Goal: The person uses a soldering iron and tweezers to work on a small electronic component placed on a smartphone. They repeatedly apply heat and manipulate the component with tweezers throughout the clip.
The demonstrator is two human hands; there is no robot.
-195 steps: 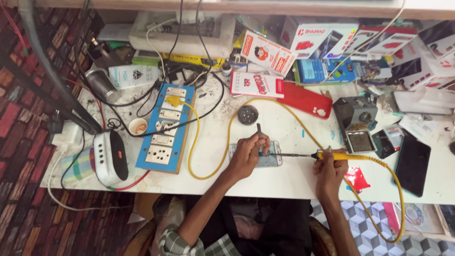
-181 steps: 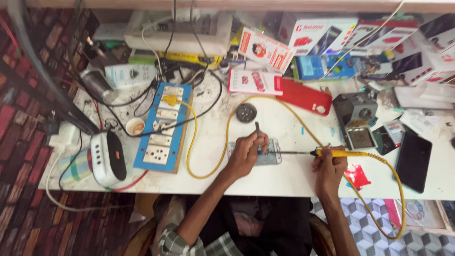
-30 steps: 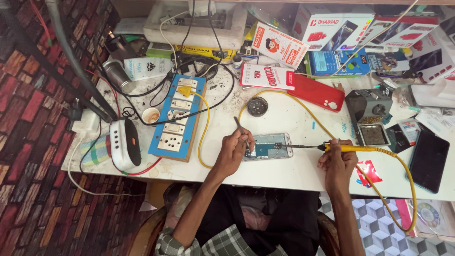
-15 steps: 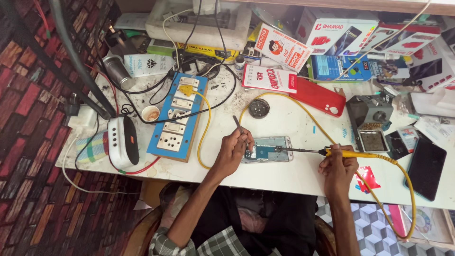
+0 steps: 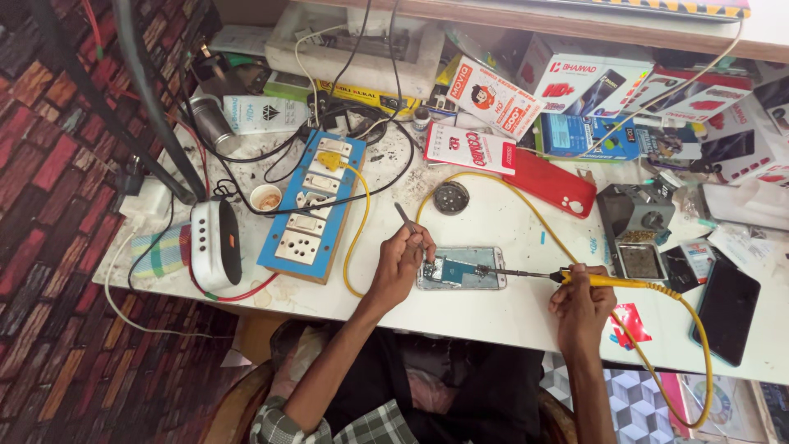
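1. Opened phone [image 5: 462, 269] lies at table [image 5: 509, 316] centre; left hand [image 5: 400, 261] at its 9 o'clock pinches tweezers [image 5: 408, 222], right hand [image 5: 582, 300] at 3 o'clock grips the yellow soldering iron [image 5: 575, 278].
2. Both hands hold the same pose as a second ago.
3. Blue socket board [image 5: 311, 215] sits at 10 o'clock, red case [image 5: 552, 182] at 1 o'clock.

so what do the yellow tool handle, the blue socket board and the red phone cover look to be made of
Soldering iron handle: looks like smooth yellow plastic, with a thin dark metal shaft; the right hand holds it. Blue socket board: seemingly a painted flat panel, wood or plastic, with pale plastic sockets. Red phone cover: likely soft matte silicone or plastic, with rounded corners.
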